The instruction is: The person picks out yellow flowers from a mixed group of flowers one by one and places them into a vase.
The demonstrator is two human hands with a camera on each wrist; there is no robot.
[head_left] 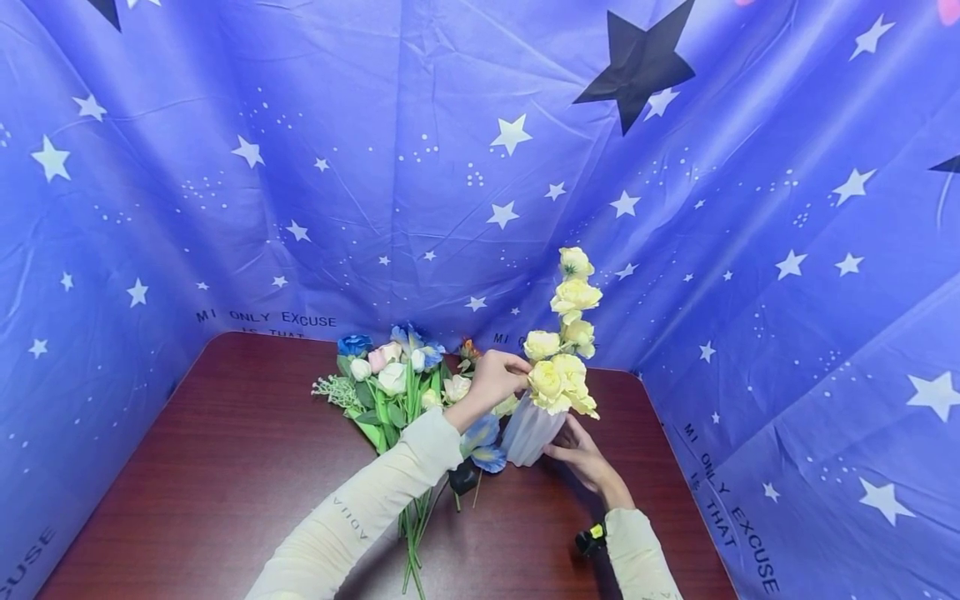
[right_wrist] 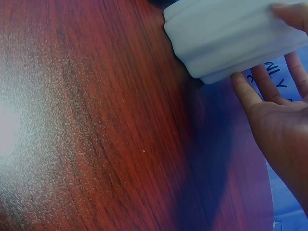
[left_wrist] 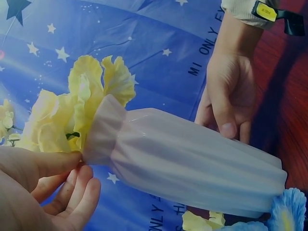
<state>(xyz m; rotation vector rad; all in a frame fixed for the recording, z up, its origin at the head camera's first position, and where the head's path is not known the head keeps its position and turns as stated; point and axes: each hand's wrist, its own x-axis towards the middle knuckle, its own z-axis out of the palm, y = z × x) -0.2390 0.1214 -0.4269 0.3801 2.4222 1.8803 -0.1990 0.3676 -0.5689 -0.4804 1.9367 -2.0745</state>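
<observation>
A frosted white fluted vase stands tilted on the table, with a tall spray of yellow flowers in its mouth. At the vase's rim my left hand pinches the low part of the yellow flowers; its fingertips meet beside the rim, and the stem there is hidden. My right hand holds the lower side of the vase, thumb on the near face and fingers behind. In the left wrist view, the right hand lies along the vase's far side.
Left of the vase lies a bunch of artificial flowers, white, pink and blue with green stems. A blue iris lies against the vase base. The brown wooden table ends at a starry blue curtain.
</observation>
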